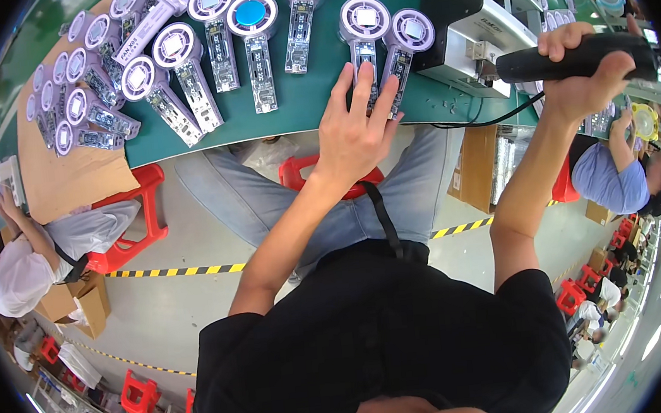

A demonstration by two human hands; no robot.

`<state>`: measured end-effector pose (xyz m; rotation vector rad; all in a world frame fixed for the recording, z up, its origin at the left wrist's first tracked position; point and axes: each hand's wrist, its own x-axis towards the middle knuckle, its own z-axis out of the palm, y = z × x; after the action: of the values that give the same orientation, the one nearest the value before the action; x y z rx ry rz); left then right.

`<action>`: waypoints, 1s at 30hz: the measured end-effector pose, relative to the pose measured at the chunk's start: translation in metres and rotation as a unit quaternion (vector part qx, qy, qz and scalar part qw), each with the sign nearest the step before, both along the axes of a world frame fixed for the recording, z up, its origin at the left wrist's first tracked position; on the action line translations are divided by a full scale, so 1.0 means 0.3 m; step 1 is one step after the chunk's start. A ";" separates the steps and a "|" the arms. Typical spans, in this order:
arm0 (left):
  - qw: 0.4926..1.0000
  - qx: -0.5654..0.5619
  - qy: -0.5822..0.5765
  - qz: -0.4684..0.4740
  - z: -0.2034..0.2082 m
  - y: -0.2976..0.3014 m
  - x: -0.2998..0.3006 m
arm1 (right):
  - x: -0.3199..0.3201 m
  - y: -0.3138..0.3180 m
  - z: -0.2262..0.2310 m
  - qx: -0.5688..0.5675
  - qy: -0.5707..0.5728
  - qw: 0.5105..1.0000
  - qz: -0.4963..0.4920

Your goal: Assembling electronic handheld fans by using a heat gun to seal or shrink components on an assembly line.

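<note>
My left hand (356,131) rests with fingers stretched and apart over the handle of a lilac round-headed device (363,19), its circuit board bare. Close beside it lies a second such device (410,31), its handle partly behind my fingertips. My right hand (580,70) is wrapped around a black electric screwdriver (536,62), held level with its front end pointing left. That end is at the metal front of a silver and black screw feeder (479,28). Whether the bit touches the feeder I cannot tell.
Several more lilac devices (258,49) lie on the green table (315,110), one with a blue disc (250,12). Others sit on brown cardboard (56,177) at left. Small loose bits (447,106) and a black cable (495,121) lie by the feeder. Co-workers sit on both sides.
</note>
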<state>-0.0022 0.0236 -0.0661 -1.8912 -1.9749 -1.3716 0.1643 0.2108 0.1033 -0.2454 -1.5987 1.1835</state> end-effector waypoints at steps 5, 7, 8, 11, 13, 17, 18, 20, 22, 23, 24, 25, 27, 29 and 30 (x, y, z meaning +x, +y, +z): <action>1.000 0.000 -0.002 0.013 0.000 0.000 -0.001 | -0.047 -0.039 0.013 -0.058 0.008 0.997 0.044; 1.000 0.000 0.002 0.006 0.002 0.002 0.002 | -0.101 -0.067 0.009 -0.049 0.056 0.992 0.100; 1.000 0.000 0.002 0.003 0.002 0.000 0.001 | -0.133 -0.084 0.007 -0.041 0.074 0.989 0.121; 1.000 -0.001 0.002 0.002 0.006 -0.001 -0.003 | -0.233 -0.089 -0.019 0.004 -0.017 0.996 0.093; 1.000 -0.006 -0.003 0.003 0.005 -0.006 -0.005 | -0.332 -0.102 -0.034 0.049 0.045 0.990 0.127; 1.000 -0.008 -0.020 0.001 0.012 -0.006 -0.002 | -0.408 -0.109 -0.058 0.084 0.016 0.991 0.102; 1.000 -0.008 -0.029 -0.004 0.013 -0.004 -0.001 | -0.407 -0.108 -0.063 0.073 0.015 0.992 0.102; 1.000 -0.009 -0.030 0.001 0.004 -0.006 -0.001 | -0.402 -0.101 -0.077 0.063 0.007 0.992 0.107; 1.000 -0.003 -0.022 0.007 0.001 -0.005 -0.002 | -0.402 -0.099 -0.081 0.063 0.001 0.992 0.113; 1.000 -0.004 -0.024 0.008 0.000 -0.005 -0.004 | -0.402 -0.101 -0.082 0.064 -0.003 0.991 0.115; 1.000 0.001 -0.024 0.006 -0.001 -0.005 -0.005 | -0.403 -0.109 -0.085 0.062 -0.005 0.991 0.116; 1.000 0.008 -0.023 0.004 -0.002 -0.004 -0.006 | -0.402 -0.118 -0.088 0.058 -0.001 0.993 0.104; 1.000 0.011 -0.022 0.003 -0.005 -0.002 -0.008 | -0.388 -0.111 -0.108 0.052 0.002 0.994 0.093; 1.000 0.013 -0.020 0.002 -0.007 -0.001 -0.010 | -0.381 -0.098 -0.113 -0.020 0.005 0.990 0.137; 1.000 0.015 -0.018 0.001 -0.008 -0.002 -0.011 | -0.372 -0.119 -0.120 -0.031 -0.012 0.996 0.082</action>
<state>-0.0054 0.0231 -0.0684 -1.8635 -1.9613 -1.4354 0.0526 0.1751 0.0672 -0.1719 -1.6287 1.3622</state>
